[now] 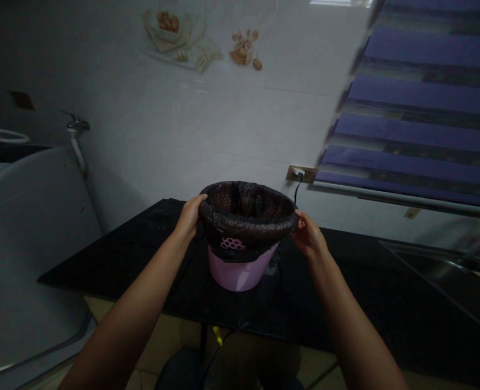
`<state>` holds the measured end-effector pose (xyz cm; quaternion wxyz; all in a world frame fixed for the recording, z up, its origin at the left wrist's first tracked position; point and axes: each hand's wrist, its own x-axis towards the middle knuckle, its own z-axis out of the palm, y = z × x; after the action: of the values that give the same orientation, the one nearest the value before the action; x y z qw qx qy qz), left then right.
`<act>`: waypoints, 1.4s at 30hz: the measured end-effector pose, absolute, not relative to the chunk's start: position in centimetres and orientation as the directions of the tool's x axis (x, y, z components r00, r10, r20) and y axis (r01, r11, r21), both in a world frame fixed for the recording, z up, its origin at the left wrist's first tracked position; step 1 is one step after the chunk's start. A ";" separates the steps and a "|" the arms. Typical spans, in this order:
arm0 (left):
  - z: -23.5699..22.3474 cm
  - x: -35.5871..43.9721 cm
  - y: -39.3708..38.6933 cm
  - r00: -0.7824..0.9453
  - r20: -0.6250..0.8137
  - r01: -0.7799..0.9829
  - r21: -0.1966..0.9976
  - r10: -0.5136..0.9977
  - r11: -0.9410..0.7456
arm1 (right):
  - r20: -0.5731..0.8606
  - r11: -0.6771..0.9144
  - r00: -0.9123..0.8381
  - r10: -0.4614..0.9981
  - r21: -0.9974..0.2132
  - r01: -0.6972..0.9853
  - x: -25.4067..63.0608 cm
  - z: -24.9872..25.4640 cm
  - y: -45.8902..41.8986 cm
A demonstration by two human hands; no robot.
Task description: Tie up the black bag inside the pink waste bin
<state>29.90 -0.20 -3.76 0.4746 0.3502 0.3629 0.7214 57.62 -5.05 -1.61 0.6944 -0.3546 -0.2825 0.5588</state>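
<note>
A pink trash can (pixel 238 275) with a pattern of holes in its side stands on the black countertop. A black trash bag (pixel 248 223) lines it and is folded down over the rim and upper wall. My left hand (pixel 190 215) grips the bag at the left of the rim, thumb on top. On the opposite side my right hand (pixel 308 232) holds the bag at the right of the rim, its fingers partly hidden behind the edge. Wrinkled black plastic shows inside the opening.
The black countertop (pixel 150 238) runs along a tiled wall (pixel 223 124). A sink (pixel 430 260) is set in at the right, and a washing machine (pixel 24 227) stands at the left. A plugged socket (pixel 300 173) sits behind the can, below a purple blind (pixel 418 92).
</note>
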 end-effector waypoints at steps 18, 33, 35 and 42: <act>-3.8 29.9 -0.8 -0.330 0.164 -0.407 0.864 0.930 -0.296 | -0.014 0.100 0.199 0.980 -0.830 -0.549 57.8 -1.6 -4.7; -3.8 29.9 -0.3 -0.288 0.175 -0.390 0.877 0.942 -0.282 | 0.005 0.122 0.212 0.977 -0.830 -0.544 57.9 -1.8 -5.4; -3.8 29.9 -0.2 -0.285 0.173 -0.394 0.875 0.943 -0.280 | 0.005 0.123 0.212 0.977 -0.830 -0.545 57.9 -1.9 -5.4; -3.4 30.1 -0.3 -0.282 0.145 -0.411 0.875 0.949 -0.256 | 0.005 0.129 0.223 0.975 -0.830 -0.543 58.0 -1.9 -5.8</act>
<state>30.11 -0.27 -3.42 0.4806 0.3580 0.3756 0.7069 57.97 -5.83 -1.90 0.6910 -0.3663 -0.2949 0.5490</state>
